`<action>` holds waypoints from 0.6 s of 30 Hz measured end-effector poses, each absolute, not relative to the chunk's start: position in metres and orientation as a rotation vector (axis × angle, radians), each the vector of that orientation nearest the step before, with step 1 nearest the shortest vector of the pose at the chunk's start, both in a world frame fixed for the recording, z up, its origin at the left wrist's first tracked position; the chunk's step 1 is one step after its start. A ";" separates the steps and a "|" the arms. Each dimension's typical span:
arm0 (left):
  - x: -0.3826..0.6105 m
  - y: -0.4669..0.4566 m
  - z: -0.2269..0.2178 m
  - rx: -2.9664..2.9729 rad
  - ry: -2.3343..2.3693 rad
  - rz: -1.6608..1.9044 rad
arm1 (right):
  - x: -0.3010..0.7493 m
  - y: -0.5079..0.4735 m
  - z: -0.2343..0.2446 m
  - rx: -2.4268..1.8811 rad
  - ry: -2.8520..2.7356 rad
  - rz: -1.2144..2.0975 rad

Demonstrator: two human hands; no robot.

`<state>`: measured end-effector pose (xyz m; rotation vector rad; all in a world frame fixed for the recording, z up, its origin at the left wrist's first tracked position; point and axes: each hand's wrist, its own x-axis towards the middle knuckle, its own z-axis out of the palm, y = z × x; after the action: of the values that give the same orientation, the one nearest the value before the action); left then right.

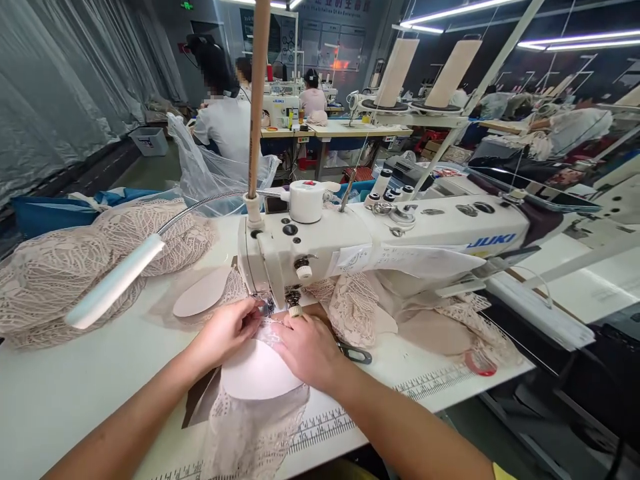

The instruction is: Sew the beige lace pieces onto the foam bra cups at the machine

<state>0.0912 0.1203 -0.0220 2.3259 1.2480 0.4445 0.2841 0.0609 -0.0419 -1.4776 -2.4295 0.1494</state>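
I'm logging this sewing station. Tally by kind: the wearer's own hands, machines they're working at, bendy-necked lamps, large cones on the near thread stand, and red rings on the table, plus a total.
Hands (left hand, right hand): 2
Sewing machine: 1
Lamp: 1
Large thread cones: 2
Red ring: 1
Total: 7

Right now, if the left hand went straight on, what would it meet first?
The left hand would probably meet the presser foot first, just beyond its fingertips; exact depth is unclear.

1 head cam, fwd/down, close
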 end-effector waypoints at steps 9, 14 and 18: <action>0.091 0.078 -0.003 2.726 1.124 0.423 | 0.281 0.060 -0.042 -1.540 -2.478 0.169; 0.093 0.077 -0.035 2.997 1.141 0.381 | 0.279 0.060 -0.041 -1.575 -2.414 0.161; 0.085 0.088 -0.041 3.000 1.104 0.352 | 0.277 0.060 -0.041 -1.602 -2.406 0.154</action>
<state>0.0853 0.0877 -0.0405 2.9997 1.1041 0.3523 0.2771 0.0602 -0.0408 -1.6022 -2.4062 0.1543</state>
